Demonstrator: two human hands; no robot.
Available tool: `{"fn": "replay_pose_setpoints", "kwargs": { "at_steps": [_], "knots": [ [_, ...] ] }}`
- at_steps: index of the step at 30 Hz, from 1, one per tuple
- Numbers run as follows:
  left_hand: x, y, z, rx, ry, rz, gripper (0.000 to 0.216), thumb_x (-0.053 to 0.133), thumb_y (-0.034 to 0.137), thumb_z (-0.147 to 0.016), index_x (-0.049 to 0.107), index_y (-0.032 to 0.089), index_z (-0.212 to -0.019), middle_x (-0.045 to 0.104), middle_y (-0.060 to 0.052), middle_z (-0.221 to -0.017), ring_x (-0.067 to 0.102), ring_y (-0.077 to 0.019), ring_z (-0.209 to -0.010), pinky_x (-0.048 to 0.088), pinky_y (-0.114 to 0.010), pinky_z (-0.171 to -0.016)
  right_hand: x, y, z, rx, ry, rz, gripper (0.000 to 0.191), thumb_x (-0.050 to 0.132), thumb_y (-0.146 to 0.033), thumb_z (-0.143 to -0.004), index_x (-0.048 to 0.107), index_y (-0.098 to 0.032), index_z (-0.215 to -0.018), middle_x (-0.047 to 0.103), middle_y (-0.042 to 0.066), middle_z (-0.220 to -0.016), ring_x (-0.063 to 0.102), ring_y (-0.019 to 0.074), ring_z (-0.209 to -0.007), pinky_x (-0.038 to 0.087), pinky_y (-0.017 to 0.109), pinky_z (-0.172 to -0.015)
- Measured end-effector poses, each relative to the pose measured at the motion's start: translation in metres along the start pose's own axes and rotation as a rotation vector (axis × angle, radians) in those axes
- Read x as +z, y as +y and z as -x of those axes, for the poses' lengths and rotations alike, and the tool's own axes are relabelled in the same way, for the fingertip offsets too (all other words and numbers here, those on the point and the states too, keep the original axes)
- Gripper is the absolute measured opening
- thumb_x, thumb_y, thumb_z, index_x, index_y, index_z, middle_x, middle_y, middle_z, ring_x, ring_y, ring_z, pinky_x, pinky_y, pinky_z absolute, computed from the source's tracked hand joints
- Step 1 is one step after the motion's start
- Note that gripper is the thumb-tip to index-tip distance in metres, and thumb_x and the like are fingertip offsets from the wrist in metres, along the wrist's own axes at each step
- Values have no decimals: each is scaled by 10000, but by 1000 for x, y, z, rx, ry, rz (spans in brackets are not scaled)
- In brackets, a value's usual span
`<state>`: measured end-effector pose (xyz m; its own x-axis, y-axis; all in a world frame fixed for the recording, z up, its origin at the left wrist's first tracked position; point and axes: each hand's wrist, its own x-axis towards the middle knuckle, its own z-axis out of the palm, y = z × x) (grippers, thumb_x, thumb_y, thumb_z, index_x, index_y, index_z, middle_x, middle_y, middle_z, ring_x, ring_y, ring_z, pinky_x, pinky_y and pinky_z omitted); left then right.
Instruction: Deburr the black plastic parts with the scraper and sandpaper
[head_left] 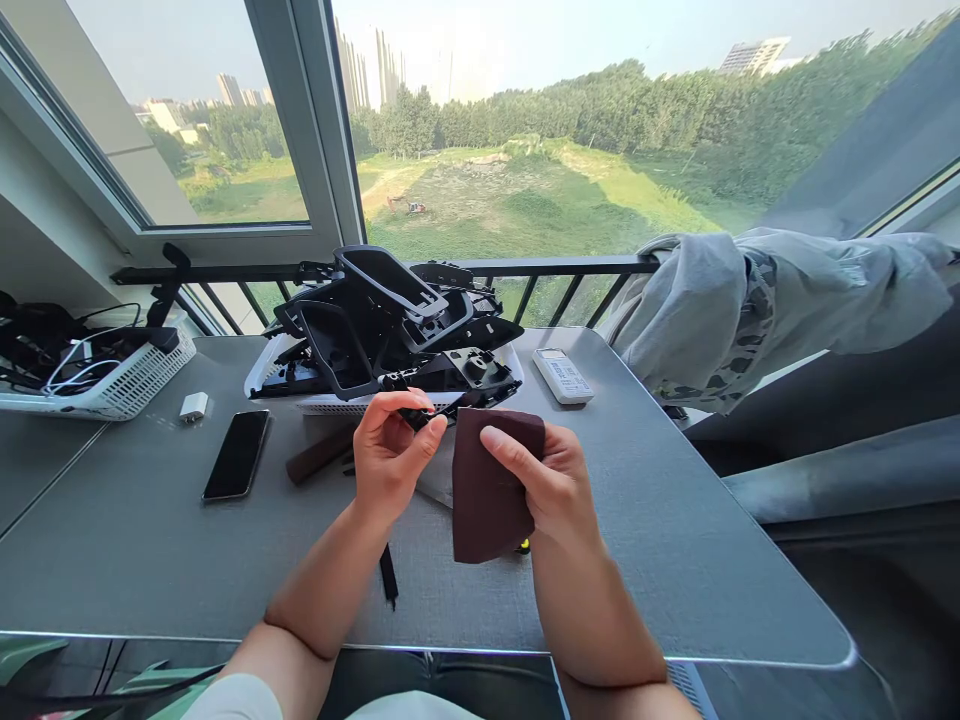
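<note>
My left hand [390, 455] is closed in a pinch on a small black plastic part [417, 415], held above the grey table [660, 520]. My right hand [551, 480] grips a dark brown sheet of sandpaper [484, 490] beside it, thumb across its front. The sheet's top edge almost meets the black part. Just behind both hands, a white tray [262, 372] is heaped with several black plastic frames [382, 320]. A thin black strip [388, 575] lies on the table under my left wrist.
A black phone [236, 453] and a small white charger [193, 405] lie at left, near a white basket [127, 385] of cables. A white remote [562, 375] rests right of the tray. Grey clothing [750, 300] hangs over the black railing [570, 265]. A brown stick [319, 455] lies by the tray.
</note>
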<state>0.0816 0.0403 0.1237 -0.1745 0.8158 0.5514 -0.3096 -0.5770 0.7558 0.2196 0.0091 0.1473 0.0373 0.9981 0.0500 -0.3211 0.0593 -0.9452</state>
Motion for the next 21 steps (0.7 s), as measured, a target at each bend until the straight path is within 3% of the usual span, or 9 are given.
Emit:
{"fn": "replay_pose_setpoints", "kwargs": {
  "at_steps": [8, 12, 17, 21],
  "knots": [
    [5, 0, -5, -102, 104, 134, 263, 783, 385, -753, 583, 218, -787, 589, 32, -710, 540, -79, -634, 452, -188, -570, -5, 6, -7, 16, 12, -69, 283, 824, -426, -645, 705, -171, -665, 615, -6, -575, 530, 112, -483, 428, 217, -432],
    [5, -2, -4, -151, 116, 116, 332, 818, 317, -715, 510, 225, -797, 599, 51, -749, 525, -64, -607, 444, -143, -486, -2, 9, -6, -42, 6, -61, 290, 784, -444, -683, 679, -176, -655, 584, -5, -573, 502, 115, -468, 415, 229, -411],
    [1, -5, -2, -212, 64, 37, 328, 751, 328, -786, 440, 237, -837, 660, 42, -783, 614, -96, -666, 503, -175, -524, -2, 5, -4, -183, -39, 47, 326, 726, -383, -746, 575, -178, -542, 478, -31, -562, 395, 76, -441, 333, 213, -387],
    [0, -4, -1, -225, -14, -5, 264, 644, 395, -876, 428, 245, -887, 693, 20, -785, 669, -123, -656, 527, -227, -570, -4, 3, -6, -183, -113, 195, 267, 669, -354, -783, 596, -173, -600, 449, -40, -563, 405, 82, -464, 318, 211, -402]
  ]
}}
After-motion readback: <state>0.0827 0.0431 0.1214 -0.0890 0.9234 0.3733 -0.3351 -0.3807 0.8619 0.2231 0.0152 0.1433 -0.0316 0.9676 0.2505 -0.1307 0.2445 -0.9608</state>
